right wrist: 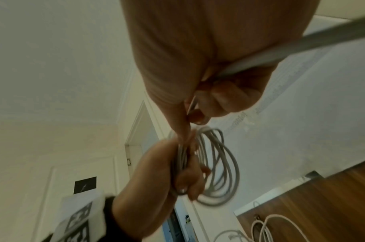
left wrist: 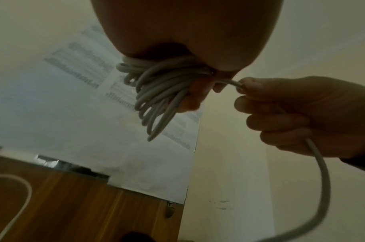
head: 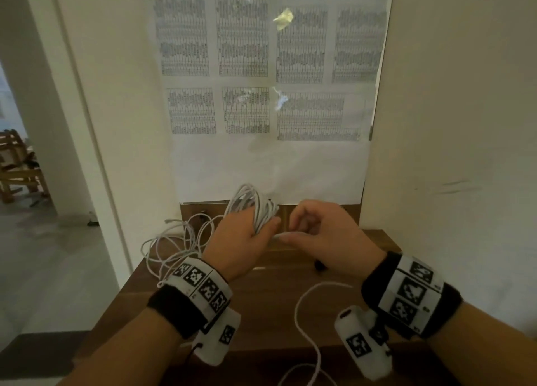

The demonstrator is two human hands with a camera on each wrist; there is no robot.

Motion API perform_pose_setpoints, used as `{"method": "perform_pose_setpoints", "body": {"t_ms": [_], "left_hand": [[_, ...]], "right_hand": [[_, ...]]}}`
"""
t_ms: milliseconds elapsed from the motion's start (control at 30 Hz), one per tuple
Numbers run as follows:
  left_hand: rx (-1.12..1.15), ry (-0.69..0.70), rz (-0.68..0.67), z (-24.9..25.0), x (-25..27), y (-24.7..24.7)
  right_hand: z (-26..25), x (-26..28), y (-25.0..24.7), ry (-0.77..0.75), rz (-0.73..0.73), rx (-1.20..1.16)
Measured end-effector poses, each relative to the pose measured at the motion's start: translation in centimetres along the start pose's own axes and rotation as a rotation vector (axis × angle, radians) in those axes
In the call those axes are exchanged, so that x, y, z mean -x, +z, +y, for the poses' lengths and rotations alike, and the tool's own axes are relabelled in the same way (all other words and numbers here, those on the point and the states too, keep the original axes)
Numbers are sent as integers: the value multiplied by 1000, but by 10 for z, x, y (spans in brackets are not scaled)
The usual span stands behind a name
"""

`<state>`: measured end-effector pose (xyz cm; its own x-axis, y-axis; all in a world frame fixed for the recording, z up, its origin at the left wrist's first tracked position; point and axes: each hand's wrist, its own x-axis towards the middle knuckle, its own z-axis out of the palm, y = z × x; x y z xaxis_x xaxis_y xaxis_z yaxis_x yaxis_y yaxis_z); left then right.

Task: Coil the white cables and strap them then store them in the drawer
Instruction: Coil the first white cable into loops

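Gripping one coil [head: 255,208], two hands; second cable [head: 174,240] loose.

Wooden desk [head: 261,304] against wall. Printed table sheets [head: 261,66] under clear film on wall, 12 o'clock. Wooden chair [head: 17,164] through doorway, 9 o'clock. Small dark object [head: 319,265] on desk, centre-right.

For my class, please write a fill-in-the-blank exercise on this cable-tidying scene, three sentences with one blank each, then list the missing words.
1. The bundle of coiled white cable is gripped by the person's ____ hand.
2. The right hand pinches a loose strand of the same cable, which trails down across the brown ____ desk top.
3. A second, uncoiled white cable lies in a loose heap on the desk's ____ side.

Missing words: left; wooden; left
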<state>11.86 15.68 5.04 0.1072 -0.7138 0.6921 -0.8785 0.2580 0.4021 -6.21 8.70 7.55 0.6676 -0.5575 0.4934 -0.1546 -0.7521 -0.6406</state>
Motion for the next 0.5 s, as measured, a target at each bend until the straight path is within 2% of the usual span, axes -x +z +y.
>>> {"method": "perform_pose_setpoints", "body": {"t_ms": [67,133,200,300,367,500], "left_hand": [[196,-105,-68,-2,2,0],[472,-279,-142,0,3,-1],[775,-421,-173,5,4,-2],[1118,-467,-240,14,5,-6],[1274,-486,-327,16,5,-8],[1610,-494,-475,15,9,-11]], "right_hand": [[-4,-4,-10,-35,-57,7],[-5,-8,-19,-29,-149,22],[-3,-13,-24,-2,-144,21],[-1,-18,-18,28,-102,66],[0,-20,-12,85,-168,97],[4,-24,-7,193,-326,-209]]}}
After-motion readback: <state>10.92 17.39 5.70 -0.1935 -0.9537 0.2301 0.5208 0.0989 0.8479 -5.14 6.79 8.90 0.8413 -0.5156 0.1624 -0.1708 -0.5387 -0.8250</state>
